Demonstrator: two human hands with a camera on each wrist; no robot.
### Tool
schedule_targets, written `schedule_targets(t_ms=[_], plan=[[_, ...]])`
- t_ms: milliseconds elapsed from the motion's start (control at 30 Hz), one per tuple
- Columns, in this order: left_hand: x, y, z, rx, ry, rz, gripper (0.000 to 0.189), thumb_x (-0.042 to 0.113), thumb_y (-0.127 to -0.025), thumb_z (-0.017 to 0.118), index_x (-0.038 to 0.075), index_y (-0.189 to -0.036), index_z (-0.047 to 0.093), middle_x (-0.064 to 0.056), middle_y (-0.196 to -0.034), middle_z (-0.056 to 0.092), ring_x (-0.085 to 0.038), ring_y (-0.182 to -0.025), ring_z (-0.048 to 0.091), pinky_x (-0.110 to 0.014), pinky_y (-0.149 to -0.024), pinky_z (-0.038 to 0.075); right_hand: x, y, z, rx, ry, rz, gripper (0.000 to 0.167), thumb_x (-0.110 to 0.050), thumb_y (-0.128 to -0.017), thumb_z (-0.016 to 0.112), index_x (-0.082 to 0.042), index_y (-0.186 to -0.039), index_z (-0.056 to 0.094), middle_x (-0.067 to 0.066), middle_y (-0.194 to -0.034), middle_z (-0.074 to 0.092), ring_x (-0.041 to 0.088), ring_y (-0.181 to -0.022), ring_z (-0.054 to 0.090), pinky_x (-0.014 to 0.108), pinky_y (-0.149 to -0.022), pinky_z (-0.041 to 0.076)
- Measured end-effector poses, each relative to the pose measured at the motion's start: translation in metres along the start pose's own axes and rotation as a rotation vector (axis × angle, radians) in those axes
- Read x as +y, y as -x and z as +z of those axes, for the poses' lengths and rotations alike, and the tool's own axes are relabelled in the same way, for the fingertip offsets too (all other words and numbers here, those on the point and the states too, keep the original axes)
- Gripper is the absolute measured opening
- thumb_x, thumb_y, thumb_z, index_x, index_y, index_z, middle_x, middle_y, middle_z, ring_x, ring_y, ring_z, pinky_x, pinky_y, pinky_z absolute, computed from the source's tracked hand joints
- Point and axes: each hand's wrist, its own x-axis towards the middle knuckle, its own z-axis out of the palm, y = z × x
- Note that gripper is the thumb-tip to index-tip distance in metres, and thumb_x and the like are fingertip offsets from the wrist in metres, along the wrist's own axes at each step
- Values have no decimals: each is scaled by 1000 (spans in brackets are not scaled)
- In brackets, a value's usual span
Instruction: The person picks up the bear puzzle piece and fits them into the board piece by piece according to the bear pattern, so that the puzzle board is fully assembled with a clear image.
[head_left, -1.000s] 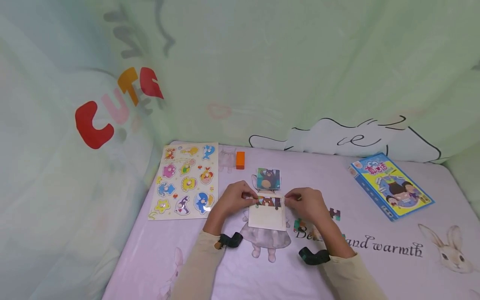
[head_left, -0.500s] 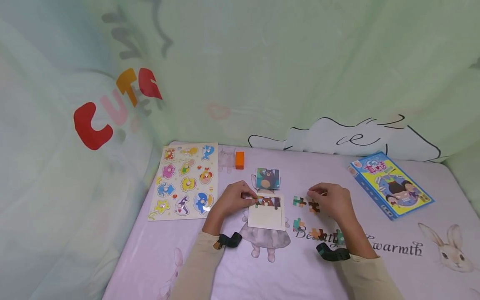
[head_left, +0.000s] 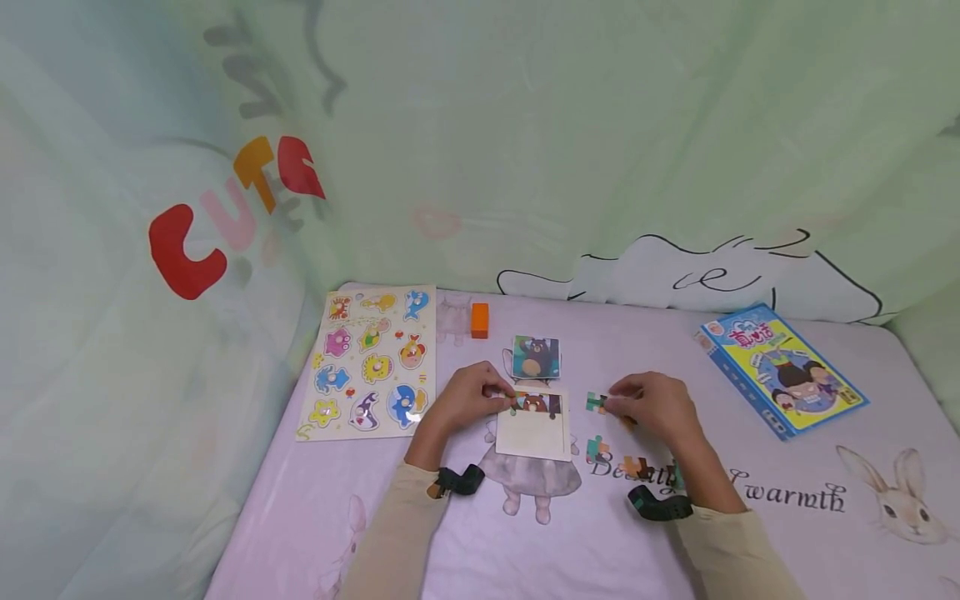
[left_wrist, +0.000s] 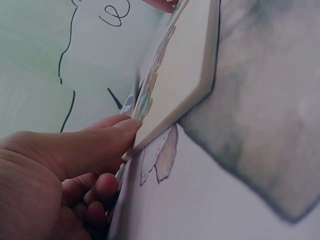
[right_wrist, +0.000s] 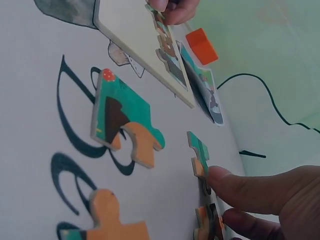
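My left hand (head_left: 471, 395) pinches the upper left corner of a cream puzzle board (head_left: 532, 436). Only the board's top row is filled, showing a brown bear's head (head_left: 535, 402). In the left wrist view the thumb (left_wrist: 107, 137) presses on the board's edge. My right hand (head_left: 660, 406) is over the loose pieces, its thumb and fingertips at the right edge of a green-and-orange puzzle piece (right_wrist: 199, 152). The index fingertip is hidden behind the thumb in the right wrist view. Beside it lies an orange-and-brown piece (right_wrist: 204, 222), partly covered by the hand in the head view.
Nearer me lie more pieces, including a green one (right_wrist: 122, 107) and an orange one (right_wrist: 112, 220). A bear picture card (head_left: 536, 357) is behind the board. An orange block (head_left: 480, 321) and sea-animal board (head_left: 369, 367) are left; a blue-and-yellow box (head_left: 783, 371) is right.
My right hand has left the board's upper right corner and moved right to the loose pieces, then slightly left onto the green-and-orange one. The left hand keeps its hold.
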Motion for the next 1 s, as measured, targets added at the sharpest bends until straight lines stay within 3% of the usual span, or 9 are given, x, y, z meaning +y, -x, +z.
schedule_targets(t_ms=[233,467,867,1000], plan=[[-1,-1,1,4,2,10,13,18,-89,79,17,-101,82,4,-90,61,-9,-78,49,-20,-68,38,-6,-2,0,-36,77,8,34,-32,-85,83,-14,-114,77,15,-114,72,30,-97,59,55,-82,40],[-2,-1,1,6,-23,27,13,17,-89,79,16,-101,82,4,-90,61,-8,-78,48,-19,-69,38,-9,-2,3,-48,83,18,29,-27,-85,83,-15,-112,79,16,-117,71,33,-101,58,64,-86,37],[1,0,0,-2,-5,-8,12,18,-89,80,17,-101,81,4,-94,62,-10,-79,49,-20,-69,39,-6,-4,6,-25,67,-4,25,-26,-85,83,-14,-106,78,14,-110,70,31,-94,56,53,-80,38],[0,0,1,-1,-14,-8,12,18,-89,79,17,-101,81,5,-93,62,-10,-79,49,-20,-69,39,-8,-1,6,-19,47,-14,25,-23,-84,84,-12,-105,75,13,-105,70,29,-90,55,43,-76,42]])
